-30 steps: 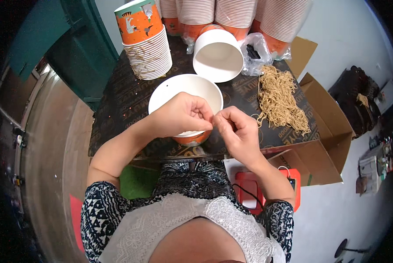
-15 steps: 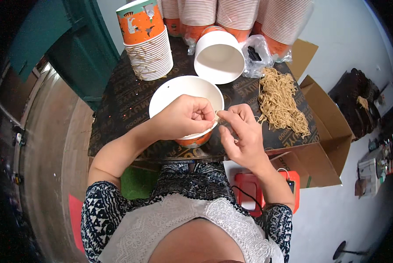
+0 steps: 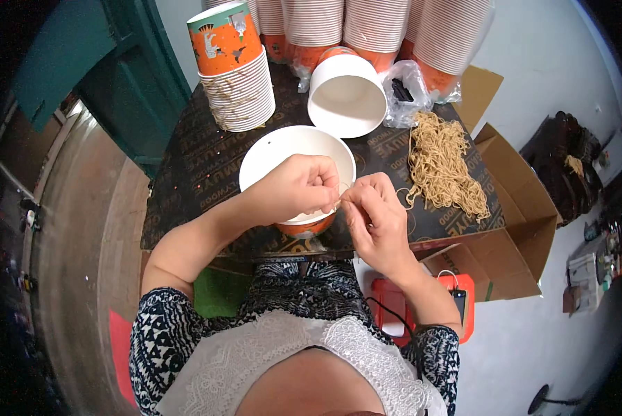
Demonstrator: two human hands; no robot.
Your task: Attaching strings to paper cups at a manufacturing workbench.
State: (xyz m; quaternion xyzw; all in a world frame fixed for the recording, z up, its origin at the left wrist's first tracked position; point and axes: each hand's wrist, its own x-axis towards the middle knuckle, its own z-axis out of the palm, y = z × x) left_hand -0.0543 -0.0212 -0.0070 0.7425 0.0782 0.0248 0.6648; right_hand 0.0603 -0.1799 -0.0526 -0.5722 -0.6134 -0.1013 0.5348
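- Left hand (image 3: 300, 186): grip pinched, fingertips together above the paper tub's (image 3: 266, 152) near rim.
- Right hand (image 3: 380, 215): grip pinched just beside it; between them, apparently, a thin strand (image 3: 342, 201), detail too fine to confirm.
- Handling, judged: close pinches and light, even tension would suit it.
- Edges: tub near the table's (image 3: 179, 215) front edge; tipped tub (image 3: 349, 104) just behind.
- Room: left of the tub; rightward, less before the tan cord heap (image 3: 449, 166).

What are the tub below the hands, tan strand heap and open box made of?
Tub: probably coated paperboard; smooth white inside, printed orange outside. Tan strand heap: perhaps cord or yarn; matte, loosely tangled. Open box: likely cardboard; matte brown, flat flaps.
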